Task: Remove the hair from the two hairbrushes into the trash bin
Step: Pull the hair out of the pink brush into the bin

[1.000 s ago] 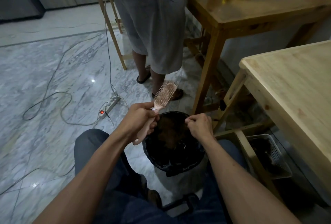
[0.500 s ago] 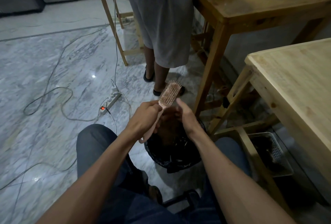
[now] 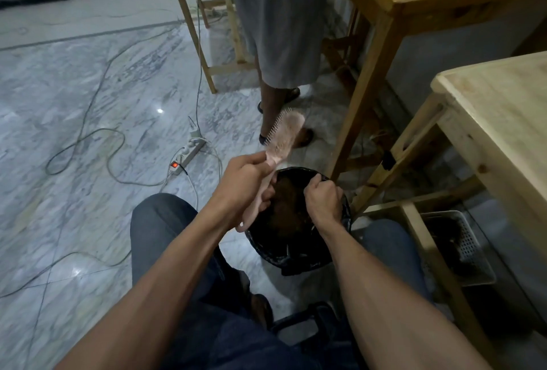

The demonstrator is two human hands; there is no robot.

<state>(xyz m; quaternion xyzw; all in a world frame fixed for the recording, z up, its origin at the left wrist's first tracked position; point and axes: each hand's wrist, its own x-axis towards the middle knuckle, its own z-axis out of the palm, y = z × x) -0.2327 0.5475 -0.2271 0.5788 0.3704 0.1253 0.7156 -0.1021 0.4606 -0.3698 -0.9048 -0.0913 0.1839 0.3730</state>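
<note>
Head view: left hand [image 3: 241,184] wrapped round the handle of a pink hairbrush [image 3: 281,140], grip closed firm on the lower shaft, handle end poking out below the fist over the near-left rim of the trash bin [image 3: 299,257]. Brush held just above and beyond the bin, probably so that loosened strands fall straight in rather than onto the marble floor [image 3: 74,97]. Long axis running from near-left to far-right, head tilted up and away from the wearer, bristles turned toward the left; little or no hair to be made out among the bristles, though too blurred to be sure. Right hand [image 3: 324,199] fisted low over the far-right part of the bin mouth, fingers curled tight, likely pinching a tuft for dropping; what lies inside the fist hidden, so cannot tell whether anything is held. Brown mass of hair [image 3: 288,206] lying in the black-lined bin between the two hands. Bin standing on the floor between the seated person's knees, close in, which keeps both hands over it without reaching. Second hairbrush not visible anywhere. Pale wooden bench [image 3: 503,121] at right, a grey slotted basket [image 3: 461,248] under it; another person's legs [image 3: 272,109] standing beyond the bin; power strip [image 3: 188,156] with trailing cables at left
</note>
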